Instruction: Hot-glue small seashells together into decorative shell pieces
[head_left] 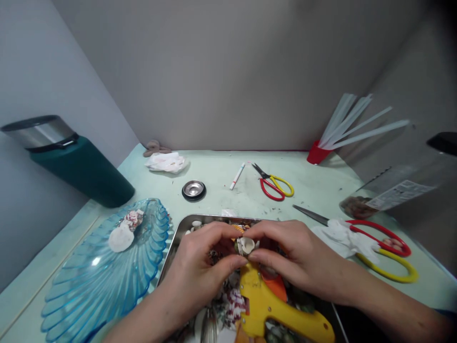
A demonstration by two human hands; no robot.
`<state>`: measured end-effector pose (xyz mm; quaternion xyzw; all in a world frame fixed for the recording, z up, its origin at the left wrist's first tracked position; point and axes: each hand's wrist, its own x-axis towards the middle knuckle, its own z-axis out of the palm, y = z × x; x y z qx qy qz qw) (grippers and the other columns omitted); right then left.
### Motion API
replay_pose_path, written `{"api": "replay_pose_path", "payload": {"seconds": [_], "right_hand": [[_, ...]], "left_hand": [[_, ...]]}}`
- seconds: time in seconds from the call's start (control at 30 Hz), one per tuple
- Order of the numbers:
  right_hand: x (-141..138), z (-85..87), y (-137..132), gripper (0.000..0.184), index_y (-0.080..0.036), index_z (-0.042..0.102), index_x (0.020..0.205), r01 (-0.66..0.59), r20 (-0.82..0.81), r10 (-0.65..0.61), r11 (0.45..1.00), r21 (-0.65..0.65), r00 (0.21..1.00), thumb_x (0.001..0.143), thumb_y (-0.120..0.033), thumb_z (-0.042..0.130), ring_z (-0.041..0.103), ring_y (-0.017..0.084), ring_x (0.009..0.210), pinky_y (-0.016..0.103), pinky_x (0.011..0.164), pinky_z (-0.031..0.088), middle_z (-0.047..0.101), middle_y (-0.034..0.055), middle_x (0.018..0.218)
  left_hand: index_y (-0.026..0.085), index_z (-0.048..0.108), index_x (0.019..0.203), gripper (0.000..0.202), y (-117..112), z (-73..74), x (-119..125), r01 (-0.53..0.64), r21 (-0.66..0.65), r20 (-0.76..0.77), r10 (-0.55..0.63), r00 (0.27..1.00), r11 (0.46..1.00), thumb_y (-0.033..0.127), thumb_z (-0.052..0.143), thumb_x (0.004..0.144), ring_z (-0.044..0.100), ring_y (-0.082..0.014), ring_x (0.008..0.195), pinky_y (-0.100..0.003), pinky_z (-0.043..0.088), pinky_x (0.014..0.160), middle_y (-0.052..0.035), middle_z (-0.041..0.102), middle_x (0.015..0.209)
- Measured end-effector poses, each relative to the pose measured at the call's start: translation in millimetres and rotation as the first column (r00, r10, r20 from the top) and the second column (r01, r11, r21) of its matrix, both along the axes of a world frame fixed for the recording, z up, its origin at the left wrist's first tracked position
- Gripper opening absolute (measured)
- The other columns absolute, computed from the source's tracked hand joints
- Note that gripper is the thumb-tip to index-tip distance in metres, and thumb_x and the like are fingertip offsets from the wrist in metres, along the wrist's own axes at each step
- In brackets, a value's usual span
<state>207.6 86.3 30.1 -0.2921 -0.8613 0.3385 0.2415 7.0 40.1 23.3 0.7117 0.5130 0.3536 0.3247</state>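
Just above a metal tray (pixel 185 220) of mixed seashells, my left hand (pixel 203 262) and my right hand (pixel 291 255) meet at the fingertips. Between them is a small whitish seashell (pixel 247 245), pinched from both sides, with a darker greenish bit at its left edge. Whether this is one shell or two pressed together I cannot tell. A yellow glue gun (pixel 282 307) lies across the shells right below my fingers. Red-and-white striped shells (pixel 233 305) show beside it, and my hands hide part of the tray.
Left stands a blue scalloped glass dish (pixel 89 286) holding a white shell (pixel 121 238); a green tumbler (pixel 82 166) is behind it. Scissors (pixel 273 182), a marker (pixel 237 176), a lid (pixel 193 189), larger scissors (pixel 385 247) on tissue, a red cup of glue sticks (pixel 317 153) and a clear jar (pixel 396 190) surround the tray.
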Motion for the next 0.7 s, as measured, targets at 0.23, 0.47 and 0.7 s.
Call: {"api": "replay_pose_path", "payload": {"seconds": [0.23, 0.47, 0.7], "right_hand": [[-0.1, 0.5, -0.2, 0.013, -0.020, 0.060, 0.098, 0.017, 0.006, -0.016, 0.987, -0.160, 1.000, 0.086, -0.023, 0.057, 0.057, 0.010, 0.065, 0.020, 0.061, 0.042, 0.065, -0.0015, 0.077], [-0.1, 2.9, -2.9, 0.011, -0.018, 0.058, 0.094, 0.019, -0.019, -0.026, 0.950, -0.313, 0.999, 0.087, -0.027, 0.056, 0.054, 0.009, 0.059, 0.019, 0.054, 0.040, 0.060, -0.0028, 0.068], [1.1, 8.8, -5.3, 0.011, -0.018, 0.059, 0.093, 0.022, -0.013, -0.026, 0.965, -0.263, 1.000, 0.087, -0.026, 0.056, 0.054, 0.009, 0.059, 0.020, 0.056, 0.040, 0.061, -0.0030, 0.067]], "left_hand": [[0.020, 0.059, 0.107, 0.031, -1.7, 2.6, 2.5, 0.030, -0.091, 0.074, -0.023, 0.997, 0.995, 0.016, 0.064, 0.077, 0.064, -0.0138, 0.077, -0.026, 0.054, 0.070, -0.0048, 0.066, 0.098], [0.021, 0.063, 0.105, 0.026, -3.7, 2.5, 1.8, 0.044, -0.061, 0.107, -0.037, 0.994, 0.997, 0.016, 0.061, 0.080, 0.065, -0.0137, 0.079, -0.025, 0.054, 0.071, -0.0043, 0.068, 0.098], [0.019, 0.061, 0.108, 0.029, -5.1, 6.5, 3.3, 0.045, -0.087, 0.134, -0.033, 0.990, 0.995, 0.018, 0.064, 0.078, 0.066, -0.0139, 0.077, -0.024, 0.055, 0.069, -0.0042, 0.069, 0.093]]}}
